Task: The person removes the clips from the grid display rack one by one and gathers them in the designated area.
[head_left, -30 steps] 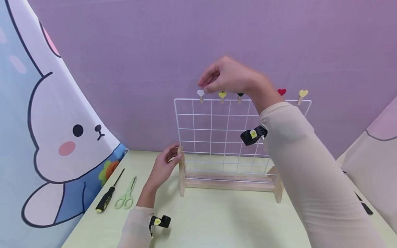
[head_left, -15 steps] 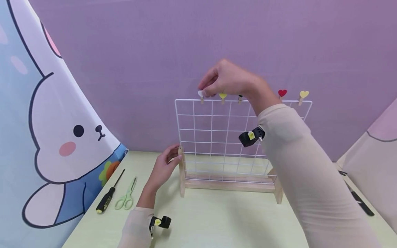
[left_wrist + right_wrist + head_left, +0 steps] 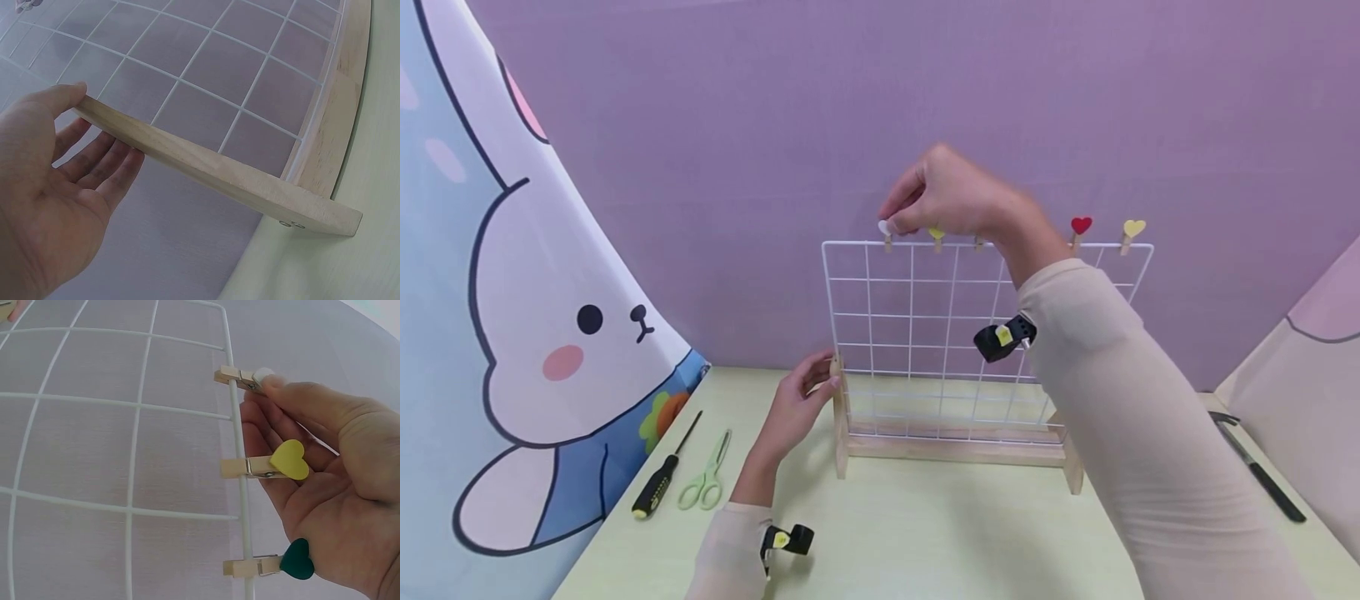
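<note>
A white wire grid (image 3: 912, 314) stands upright in a wooden stand (image 3: 955, 448). Small wooden clothespins with hearts sit along its top wire: white, yellow (image 3: 290, 460), dark green (image 3: 297, 559), red (image 3: 1081, 225) and pale yellow (image 3: 1134, 227). My right hand (image 3: 951, 196) pinches the white-heart clothespin (image 3: 245, 378) between thumb and fingers, and the pin's wooden end is still on the wire. Lower left, my left hand (image 3: 797, 408) holds the stand's left wooden upright (image 3: 187, 156), thumb on one side and fingers on the other.
On the table's left lie a black-and-yellow screwdriver (image 3: 658, 483) and light green scissors (image 3: 703, 483). A black-handled hammer-like tool (image 3: 1270, 487) lies at the right edge. A purple backdrop (image 3: 737, 167) rises behind, with a rabbit-print cloth (image 3: 550, 300) at left.
My right hand has come down slightly, and its thumb and fingers have closed on the white-heart clothespin. The left hand stays on the upright.
</note>
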`<state>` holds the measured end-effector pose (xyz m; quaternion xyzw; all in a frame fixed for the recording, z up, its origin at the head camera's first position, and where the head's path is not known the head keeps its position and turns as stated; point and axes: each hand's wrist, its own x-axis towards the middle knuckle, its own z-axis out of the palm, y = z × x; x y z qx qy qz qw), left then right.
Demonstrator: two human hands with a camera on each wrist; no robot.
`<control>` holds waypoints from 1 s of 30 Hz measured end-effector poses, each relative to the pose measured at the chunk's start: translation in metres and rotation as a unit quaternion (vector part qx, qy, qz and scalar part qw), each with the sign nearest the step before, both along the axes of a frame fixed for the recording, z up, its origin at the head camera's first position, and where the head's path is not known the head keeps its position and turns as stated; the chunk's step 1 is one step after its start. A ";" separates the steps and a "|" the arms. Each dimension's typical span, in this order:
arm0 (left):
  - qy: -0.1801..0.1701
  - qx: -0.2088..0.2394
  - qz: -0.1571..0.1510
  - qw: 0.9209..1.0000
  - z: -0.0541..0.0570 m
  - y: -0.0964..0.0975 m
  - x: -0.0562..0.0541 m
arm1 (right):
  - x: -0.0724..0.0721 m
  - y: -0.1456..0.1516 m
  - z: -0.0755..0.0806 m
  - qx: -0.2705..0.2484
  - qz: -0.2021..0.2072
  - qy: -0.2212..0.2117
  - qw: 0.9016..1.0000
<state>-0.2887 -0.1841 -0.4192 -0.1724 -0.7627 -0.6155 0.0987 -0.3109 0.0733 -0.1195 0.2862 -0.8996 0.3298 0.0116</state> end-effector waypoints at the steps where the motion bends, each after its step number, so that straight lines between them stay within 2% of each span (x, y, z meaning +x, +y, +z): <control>1: 0.000 -0.001 0.001 1.000 0.000 0.000 0.000 | 0.000 0.000 -0.001 -0.002 0.000 0.004 1.000; 8: 0.002 -0.005 0.003 1.000 0.000 -0.002 0.000 | 0.001 -0.002 -0.003 -0.012 -0.007 0.024 1.000; 18: -0.001 -0.008 0.007 1.000 -0.001 -0.003 0.000 | 0.009 0.003 0.003 -0.035 -0.023 0.021 0.999; 30: -0.004 -0.008 0.008 1.000 0.000 -0.003 -0.001 | 0.019 0.022 0.016 -0.102 -0.038 0.025 0.994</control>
